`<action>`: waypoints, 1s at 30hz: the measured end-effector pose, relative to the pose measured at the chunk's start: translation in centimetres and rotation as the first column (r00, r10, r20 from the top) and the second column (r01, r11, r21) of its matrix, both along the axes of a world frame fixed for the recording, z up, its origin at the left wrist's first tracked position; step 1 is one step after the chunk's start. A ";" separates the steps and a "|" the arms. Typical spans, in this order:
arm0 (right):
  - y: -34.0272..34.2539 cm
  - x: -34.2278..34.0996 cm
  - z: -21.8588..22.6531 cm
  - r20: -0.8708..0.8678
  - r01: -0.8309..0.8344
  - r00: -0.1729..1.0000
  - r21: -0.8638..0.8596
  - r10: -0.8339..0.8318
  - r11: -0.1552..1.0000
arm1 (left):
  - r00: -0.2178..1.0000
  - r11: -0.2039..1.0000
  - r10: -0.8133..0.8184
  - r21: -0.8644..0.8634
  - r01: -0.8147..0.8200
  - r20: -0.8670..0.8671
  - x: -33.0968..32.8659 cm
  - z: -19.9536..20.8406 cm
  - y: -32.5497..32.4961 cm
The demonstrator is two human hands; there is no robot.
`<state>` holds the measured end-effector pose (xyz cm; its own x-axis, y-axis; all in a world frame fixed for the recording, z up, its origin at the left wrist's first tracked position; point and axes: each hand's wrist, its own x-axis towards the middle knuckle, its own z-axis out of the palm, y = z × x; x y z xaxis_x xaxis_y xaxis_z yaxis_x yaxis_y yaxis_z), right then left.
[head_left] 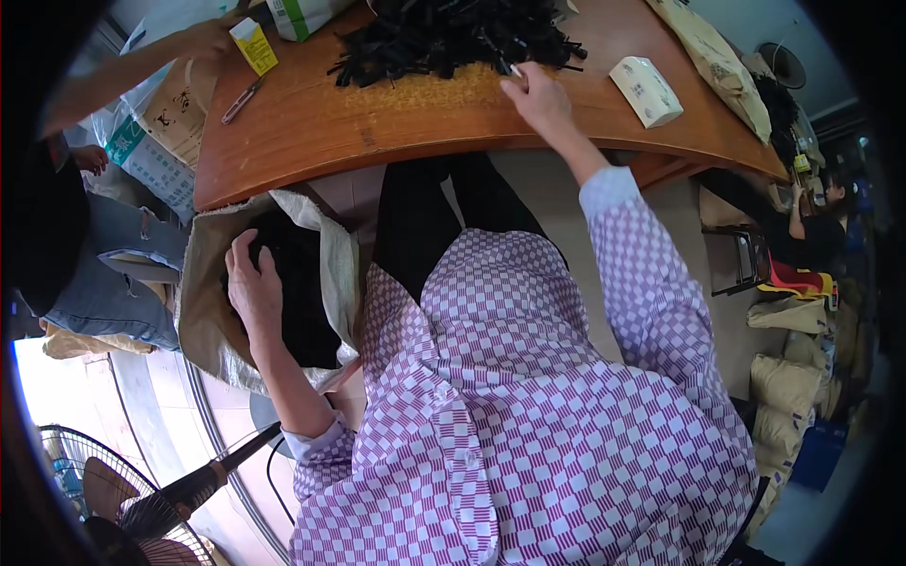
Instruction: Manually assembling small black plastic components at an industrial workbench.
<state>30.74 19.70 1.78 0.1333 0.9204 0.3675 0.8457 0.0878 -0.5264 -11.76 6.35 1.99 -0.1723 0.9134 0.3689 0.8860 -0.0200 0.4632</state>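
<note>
My right hand (542,98) is closed at the near edge of a heap of short black strip-like pieces (444,40) on the wooden table (330,141). A small pale tip (516,71) shows at its fingers, touching or just beside the heap; what they hold is too small to name. My left hand (253,285) hovers over the mouth of a white woven sack (209,269), its fingers loosely bent and apart, with nothing seen in them. Dark contents (297,292) fill the sack, though single pieces cannot be made out.
Left on the table lie a utility knife (243,101) and a yellow-and-white packet (253,47) by another person's arm (132,71). A white tissue pack (645,91) and a paper sack (722,71) lie right. A fan (123,500) stands lower left; stacked sacks (783,406) line the right.
</note>
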 end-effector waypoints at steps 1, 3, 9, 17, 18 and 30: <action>1.0 0.9 -0.2 0.082 0.045 0.996 -0.019 -0.043 0.999 | 0.999 0.997 0.036 -0.062 -0.035 0.013 -0.1 -0.2 -0.3; 2.9 1.8 -0.9 0.170 0.087 0.982 0.000 -0.086 0.996 | 0.999 0.998 -0.008 -0.059 0.010 0.038 0.7 0.0 -0.1; 4.2 2.9 -1.7 0.182 0.044 0.983 -0.042 -0.036 0.998 | 0.985 0.986 -0.129 -0.086 0.139 0.112 2.7 0.0 0.0; -3.6 -1.3 1.5 -0.117 -0.242 0.962 0.041 0.245 0.970 | 0.267 0.858 -0.173 0.012 0.513 0.948 11.1 3.7 0.6; -5.7 -3.1 2.0 -0.211 -0.298 0.928 0.074 0.307 0.952 | 0.146 0.817 -0.164 0.051 0.574 0.976 12.2 3.7 0.8; -15.1 -10.1 -0.2 -0.355 -0.604 0.719 0.105 0.597 0.790 | -0.519 0.718 0.134 0.279 0.638 0.844 15.2 -0.4 0.4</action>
